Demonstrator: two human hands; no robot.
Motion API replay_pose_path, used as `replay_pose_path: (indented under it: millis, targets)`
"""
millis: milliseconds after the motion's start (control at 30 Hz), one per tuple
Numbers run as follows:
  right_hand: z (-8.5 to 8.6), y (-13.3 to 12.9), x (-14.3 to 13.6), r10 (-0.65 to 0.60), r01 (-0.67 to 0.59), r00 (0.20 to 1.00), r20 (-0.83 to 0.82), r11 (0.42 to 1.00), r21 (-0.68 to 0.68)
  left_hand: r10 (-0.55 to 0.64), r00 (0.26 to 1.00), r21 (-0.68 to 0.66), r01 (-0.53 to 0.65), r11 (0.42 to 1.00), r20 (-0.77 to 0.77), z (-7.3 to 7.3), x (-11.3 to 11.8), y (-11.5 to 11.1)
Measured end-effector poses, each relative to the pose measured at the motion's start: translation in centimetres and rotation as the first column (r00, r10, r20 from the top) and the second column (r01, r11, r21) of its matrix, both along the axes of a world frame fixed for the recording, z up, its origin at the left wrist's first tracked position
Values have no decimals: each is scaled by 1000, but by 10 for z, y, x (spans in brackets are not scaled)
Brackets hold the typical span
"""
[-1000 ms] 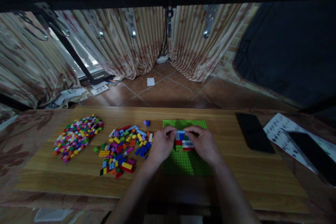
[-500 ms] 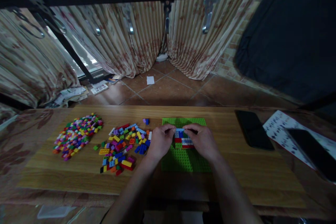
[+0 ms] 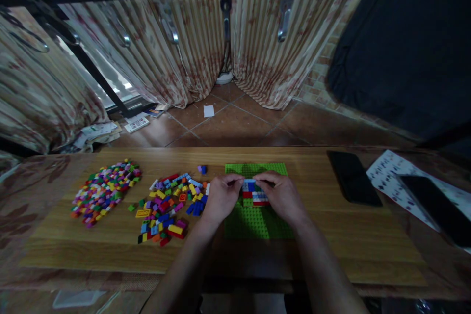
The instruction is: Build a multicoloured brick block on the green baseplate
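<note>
Both hands over the far half of the green baseplate (image 3: 245,223). My left hand (image 3: 223,197) and right hand (image 3: 282,197) pinch narrowly, one at each end of a light-blue brick (image 3: 249,181). It lies along the far side of the bricks built (image 3: 259,196) on the baseplate; cannot tell if seated. Loose bricks (image 3: 164,207) left of the baseplate.

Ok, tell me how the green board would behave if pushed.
The green board looks thin and flat, so it would probably slide, not tip. Its studded face suggests moulded plastic, likely fairly stiff. The bricks on it would likely ride along.
</note>
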State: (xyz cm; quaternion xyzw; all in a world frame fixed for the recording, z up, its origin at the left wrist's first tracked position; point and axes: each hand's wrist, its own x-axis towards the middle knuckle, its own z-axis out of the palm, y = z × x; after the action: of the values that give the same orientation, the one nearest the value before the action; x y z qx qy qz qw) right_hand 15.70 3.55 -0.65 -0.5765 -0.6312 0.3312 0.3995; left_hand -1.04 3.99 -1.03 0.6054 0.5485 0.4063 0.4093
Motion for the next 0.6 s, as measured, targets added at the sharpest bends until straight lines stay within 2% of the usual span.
replay_pose_path:
  millis: [200,433,600]
  targets:
    - [3,2,0,-2,3,1000,21,999,-46,-3,999,-1,3,1000,-53,1,1,3]
    - [5,4,-1,42,-40,994,98,999,-27,-22,994,-2,22,1000,-103,4,1,3]
    - [3,3,0,52,-50,997,60,998,-26,-10,999,-23,9,1000,-38,0,-1,4]
